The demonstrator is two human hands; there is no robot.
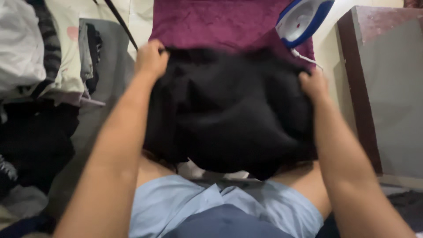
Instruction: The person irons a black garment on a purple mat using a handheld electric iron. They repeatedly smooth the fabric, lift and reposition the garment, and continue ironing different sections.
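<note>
A black garment [229,110] lies spread over a maroon cloth-covered surface [211,22] in front of me. My left hand [150,58] grips the garment's far left corner. My right hand [313,83] grips its far right edge. Both arms reach forward along the garment's sides. A blue and white iron [303,20] stands at the far right of the maroon cloth, just beyond my right hand, with its white cord [306,58] trailing down beside the garment.
A pile of folded and loose clothes [39,57] sits at the left, with dark clothes [35,141] below it. A dark cord [121,22] runs across the upper left. A dark-edged table or panel [361,88] stands at the right.
</note>
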